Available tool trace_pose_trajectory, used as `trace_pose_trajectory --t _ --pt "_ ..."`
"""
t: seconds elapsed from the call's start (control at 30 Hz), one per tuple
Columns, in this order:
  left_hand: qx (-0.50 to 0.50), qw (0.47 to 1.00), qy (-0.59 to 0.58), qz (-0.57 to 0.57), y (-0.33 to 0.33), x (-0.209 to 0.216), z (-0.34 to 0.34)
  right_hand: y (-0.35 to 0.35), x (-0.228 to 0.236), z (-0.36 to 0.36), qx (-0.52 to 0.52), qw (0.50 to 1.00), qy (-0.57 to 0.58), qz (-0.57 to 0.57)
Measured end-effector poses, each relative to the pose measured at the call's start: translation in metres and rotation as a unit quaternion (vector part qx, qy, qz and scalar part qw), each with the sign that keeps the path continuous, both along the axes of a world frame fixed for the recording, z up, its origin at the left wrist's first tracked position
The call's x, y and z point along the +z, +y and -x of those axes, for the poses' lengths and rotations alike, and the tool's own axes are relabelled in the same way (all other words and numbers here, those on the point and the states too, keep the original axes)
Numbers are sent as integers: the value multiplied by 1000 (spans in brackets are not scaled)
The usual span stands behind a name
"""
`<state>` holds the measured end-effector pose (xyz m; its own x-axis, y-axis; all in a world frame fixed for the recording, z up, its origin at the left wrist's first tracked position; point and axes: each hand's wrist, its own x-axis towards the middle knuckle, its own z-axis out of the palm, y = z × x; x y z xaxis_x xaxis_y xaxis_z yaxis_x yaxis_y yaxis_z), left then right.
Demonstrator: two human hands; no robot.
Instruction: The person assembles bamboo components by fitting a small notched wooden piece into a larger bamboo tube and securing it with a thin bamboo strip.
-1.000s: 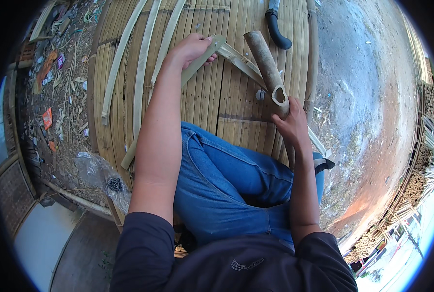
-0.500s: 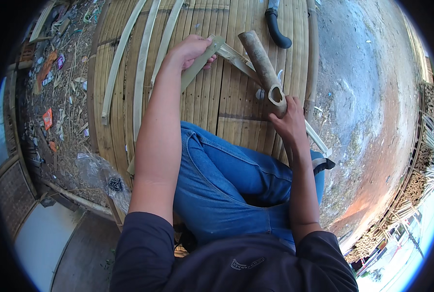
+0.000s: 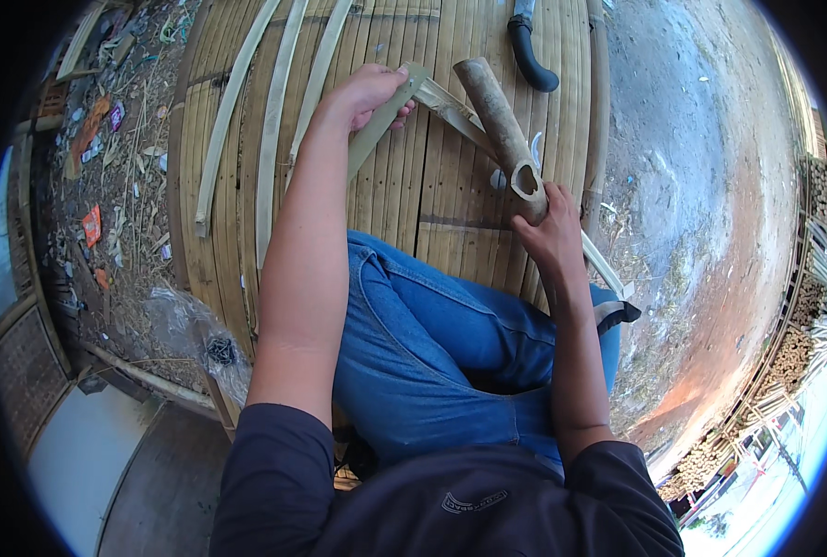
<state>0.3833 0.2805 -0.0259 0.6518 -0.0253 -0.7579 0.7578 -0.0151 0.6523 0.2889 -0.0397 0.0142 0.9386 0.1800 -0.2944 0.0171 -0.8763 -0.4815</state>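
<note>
Slatted bench (image 3: 395, 190) holds 3 pale strips (image 3: 275, 116) at L, blk-handled tool (image 3: 525, 56) at R.

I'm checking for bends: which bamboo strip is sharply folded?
The bamboo strip held in the left hand, sharply angled there; the three strips lying on the bamboo platform show no sharp fold.

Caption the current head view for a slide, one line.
Left hand grips a bamboo strip while the right hand holds a hollow bamboo tube over a slatted platform.
</note>
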Motion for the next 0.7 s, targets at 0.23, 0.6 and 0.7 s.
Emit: trace_pose_trajectory --t 0.23,0.6,0.7 --pt "3 1000 -14 -25 0 4 1 -2 -2 2 8 999 -32 -25" --pt "10 998 -47 -45 5 -2 1 0 1 -1 -3 998 -50 -44" --pt "8 998 -46 -46 3 0 0 -2 0 -4 -2 999 -27 -45"
